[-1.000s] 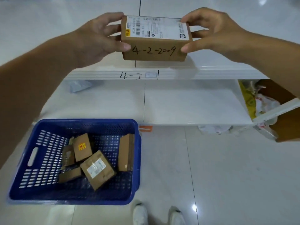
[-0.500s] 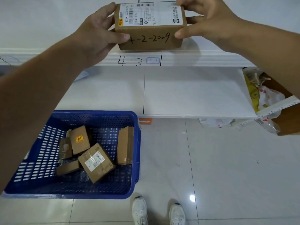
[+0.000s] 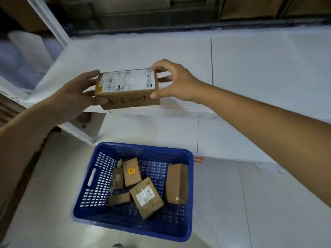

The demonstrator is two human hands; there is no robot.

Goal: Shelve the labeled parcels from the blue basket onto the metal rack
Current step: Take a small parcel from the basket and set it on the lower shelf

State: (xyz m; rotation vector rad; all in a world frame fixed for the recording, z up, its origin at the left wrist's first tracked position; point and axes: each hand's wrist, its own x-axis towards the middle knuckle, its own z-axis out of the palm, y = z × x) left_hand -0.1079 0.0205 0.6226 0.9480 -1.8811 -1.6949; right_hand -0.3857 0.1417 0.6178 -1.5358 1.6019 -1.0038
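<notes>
A brown cardboard parcel [image 3: 127, 88] with a white shipping label on top and "4-2-2009" handwritten on its front is held between both hands above the front edge of the white metal rack shelf [image 3: 250, 72]. My left hand [image 3: 77, 99] grips its left end, my right hand [image 3: 172, 81] its right end. Below, the blue perforated basket [image 3: 93, 176] stands on the floor and holds several small brown parcels, one with a white label [image 3: 146, 196], one standing on edge [image 3: 176, 183].
A lower white shelf [image 3: 223, 140] of the rack runs behind the basket. A white rack upright [image 3: 48, 20] rises at upper left, with wrapped goods behind it. Dark boxes line the back of the shelf at the top. Pale tiled floor lies to the right of the basket.
My view has swung left and up over the rack; the basket now sits centre-low. Both hands still hold the parcel, now over a shelf further left.
</notes>
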